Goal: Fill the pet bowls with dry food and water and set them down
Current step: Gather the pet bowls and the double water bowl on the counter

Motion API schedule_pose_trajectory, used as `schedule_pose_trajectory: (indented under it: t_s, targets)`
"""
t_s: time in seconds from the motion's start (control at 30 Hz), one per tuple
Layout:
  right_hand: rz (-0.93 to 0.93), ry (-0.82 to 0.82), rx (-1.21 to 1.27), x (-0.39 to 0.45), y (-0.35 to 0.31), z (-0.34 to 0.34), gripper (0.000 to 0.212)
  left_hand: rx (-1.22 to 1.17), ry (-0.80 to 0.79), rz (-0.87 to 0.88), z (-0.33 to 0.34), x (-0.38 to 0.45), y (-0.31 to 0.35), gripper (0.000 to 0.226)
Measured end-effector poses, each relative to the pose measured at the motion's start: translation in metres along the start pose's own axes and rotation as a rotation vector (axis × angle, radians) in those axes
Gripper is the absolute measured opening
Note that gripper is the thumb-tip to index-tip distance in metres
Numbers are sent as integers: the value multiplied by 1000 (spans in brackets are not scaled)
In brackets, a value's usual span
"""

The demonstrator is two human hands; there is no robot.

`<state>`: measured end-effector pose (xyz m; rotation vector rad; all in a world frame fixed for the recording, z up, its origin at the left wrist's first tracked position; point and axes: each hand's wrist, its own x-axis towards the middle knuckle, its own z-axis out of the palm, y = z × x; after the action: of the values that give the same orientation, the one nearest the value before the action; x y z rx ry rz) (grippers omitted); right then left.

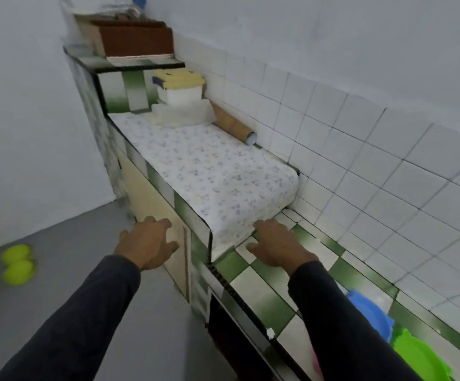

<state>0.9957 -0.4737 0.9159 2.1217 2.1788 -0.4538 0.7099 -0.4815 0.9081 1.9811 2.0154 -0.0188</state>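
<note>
Two yellow-green pet bowls [17, 261] sit side by side on the grey floor at the far left. My left hand [148, 242] hovers empty in front of the cream cabinet door [152, 204], fingers spread and relaxed. My right hand [277, 244] is stretched over the green-and-white tiled counter [253, 287], near the step up to the patterned counter [209, 171], holding nothing. A white tub with a yellow lid [180, 88] stands at the far end of the patterned counter. A blue bowl [371, 314] and a green bowl [418, 356] lie on the counter at the lower right, partly hidden by my right sleeve.
A cardboard tube [234, 125] lies against the white tiled wall. A brown box [138, 39] sits on the higher shelf at the back. A clear flat container [182, 114] sits under the white tub. The grey floor [72, 257] stretches out to the left of the cabinets.
</note>
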Motion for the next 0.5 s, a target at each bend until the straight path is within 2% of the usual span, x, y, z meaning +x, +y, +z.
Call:
schedule_pose_trajectory:
  t_s: [0.27, 0.5]
  targets:
    - [-167, -42, -28, 71, -146, 0, 60, -31, 73, -217, -29, 4, -145, 67]
    - [-352, -85, -94, 134, -261, 15, 66, -52, 121, -412, -42, 6, -244, 65]
